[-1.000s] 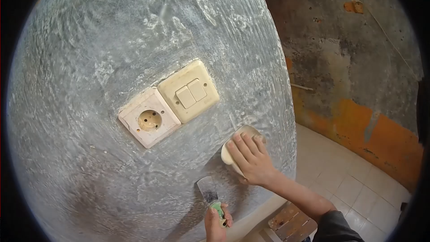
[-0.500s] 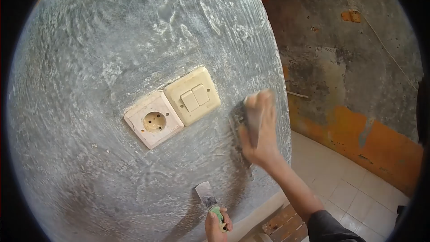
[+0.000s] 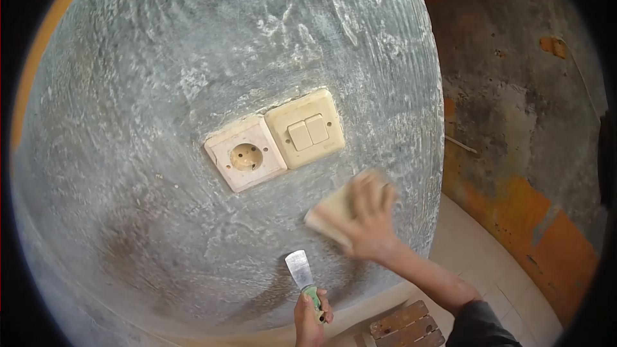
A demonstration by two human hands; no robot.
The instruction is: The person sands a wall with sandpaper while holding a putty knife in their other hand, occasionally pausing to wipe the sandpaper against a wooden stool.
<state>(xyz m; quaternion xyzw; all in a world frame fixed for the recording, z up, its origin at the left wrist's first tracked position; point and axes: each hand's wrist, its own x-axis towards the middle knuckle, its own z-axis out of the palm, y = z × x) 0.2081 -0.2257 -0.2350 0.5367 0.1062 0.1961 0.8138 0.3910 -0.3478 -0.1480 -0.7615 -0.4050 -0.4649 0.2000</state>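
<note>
My right hand (image 3: 371,222) presses a beige, blurred sheet of sandpaper (image 3: 333,214) flat against the grey plastered wall (image 3: 160,90), below and right of the light switch (image 3: 307,130). My left hand (image 3: 310,316) is low in the view, closed round the green handle of a putty knife (image 3: 300,270). The knife's metal blade points up in front of the wall. A pale wall socket (image 3: 245,155) sits left of the double switch, the two frames side by side and tilted in this view.
The wall ends in a vertical corner at the right. Beyond it stand a stained grey and orange wall (image 3: 514,128) and a tiled floor (image 3: 469,250). A slatted wooden stool (image 3: 408,326) is low beneath my right forearm.
My right hand has moved down and left with the sandpaper, its beige side now facing me. The view has shifted, so the socket and switch appear further right. My left hand still holds the putty knife.
</note>
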